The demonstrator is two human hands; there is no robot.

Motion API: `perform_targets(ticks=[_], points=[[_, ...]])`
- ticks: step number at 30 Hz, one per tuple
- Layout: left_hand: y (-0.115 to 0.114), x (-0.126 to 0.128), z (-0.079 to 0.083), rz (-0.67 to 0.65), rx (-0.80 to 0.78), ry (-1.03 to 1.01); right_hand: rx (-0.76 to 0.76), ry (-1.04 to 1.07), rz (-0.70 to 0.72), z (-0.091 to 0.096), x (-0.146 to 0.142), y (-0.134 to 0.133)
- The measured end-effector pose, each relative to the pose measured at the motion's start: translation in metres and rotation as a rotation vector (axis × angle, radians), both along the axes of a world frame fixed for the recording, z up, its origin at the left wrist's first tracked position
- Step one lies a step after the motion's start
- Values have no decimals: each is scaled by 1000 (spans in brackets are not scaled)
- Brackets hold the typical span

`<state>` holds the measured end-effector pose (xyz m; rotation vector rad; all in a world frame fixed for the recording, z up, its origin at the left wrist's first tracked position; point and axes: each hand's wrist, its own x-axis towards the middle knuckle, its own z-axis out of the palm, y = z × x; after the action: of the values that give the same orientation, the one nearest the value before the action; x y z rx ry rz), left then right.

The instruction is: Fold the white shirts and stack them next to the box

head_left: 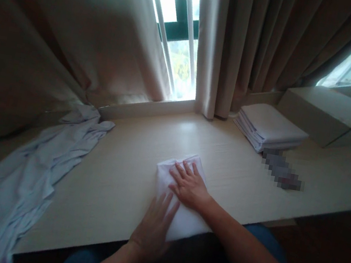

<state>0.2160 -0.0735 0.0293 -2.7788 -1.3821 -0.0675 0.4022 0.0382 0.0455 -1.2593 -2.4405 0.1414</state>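
Observation:
A folded white cloth (184,224) lies on the pale tabletop (110,174) right at its front edge. My right hand (190,185) rests flat across the upper part of the cloth, fingers spread. Lower down, at the cloth's left side, my left hand (155,223) touches it with its fingers apart; the thumb side lies over the fabric. Both palms face down, and they cover part of the cloth.
A crumpled heap of white cloth (28,173) spreads along the left, hanging past the front edge. At the back right are a neat stack of folded white cloths (270,125), a blurred-out item (281,168) and a large box (331,116). Curtains (231,46) hang behind.

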Motion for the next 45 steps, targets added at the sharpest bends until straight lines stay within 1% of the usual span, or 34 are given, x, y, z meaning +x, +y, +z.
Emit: perform_targets(ticks=[3,7,22,26,30,32,34,36,37,39,41,45], points=[[-1,0,0,-3,-9,3,-48,-21,3,-6,-1,0],[-1,0,0,-2,-7,3,-58,-24,2,-9,-2,1],[-2,1,2,12,-3,-21,-129,-14,1,-1,-2,-2],[-2,2,5,13,-7,-9,-121,-7,1,0,-2,-1],[-2,2,5,14,-7,-16,-74,29,3,4,-2,-2],[-2,0,1,17,-7,-21,-39,50,49,9,-4,-7],[-1,-3,-5,18,-16,-31,-16,65,142,13,-11,-16],[-1,-6,-12,7,-33,-52,-21,64,227,15,-19,-27],[-1,-7,-15,-4,-43,-65,-31,58,248,15,-24,-32],[0,-9,-19,-25,-60,-87,-52,40,248,13,-32,-40],[0,-9,-19,-25,-65,-100,-67,30,221,10,-37,-42],[-1,-6,-15,-16,-56,-108,-100,24,188,9,-42,-36]])
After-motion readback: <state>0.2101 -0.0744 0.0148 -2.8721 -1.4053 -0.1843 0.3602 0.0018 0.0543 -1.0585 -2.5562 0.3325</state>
